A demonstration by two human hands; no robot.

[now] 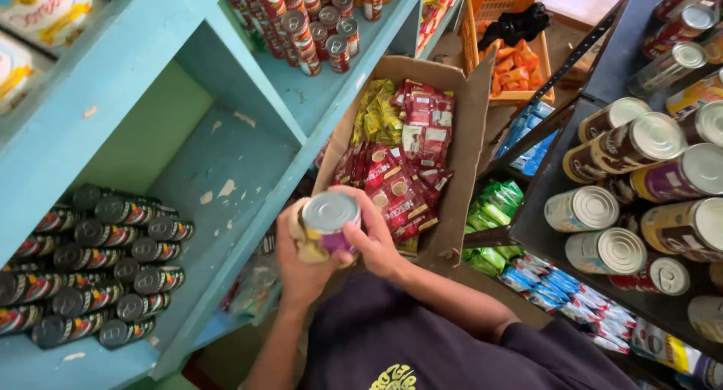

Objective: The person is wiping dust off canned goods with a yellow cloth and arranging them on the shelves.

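At centre frame a silver-topped tin with a purple and cream label (329, 224) sits between the left hand (299, 266) and right hand (374, 243). Just above it, an open cardboard box (461, 145) holds red sachets (407, 168) and yellow sachets (376, 111). Dark tins with red labels (98, 266) lie stacked at lower left. Tins with brown, purple and yellow labels (648, 179) fill the right. Green packets (493, 205) and blue packets (557, 288) lie beneath the box's right side.
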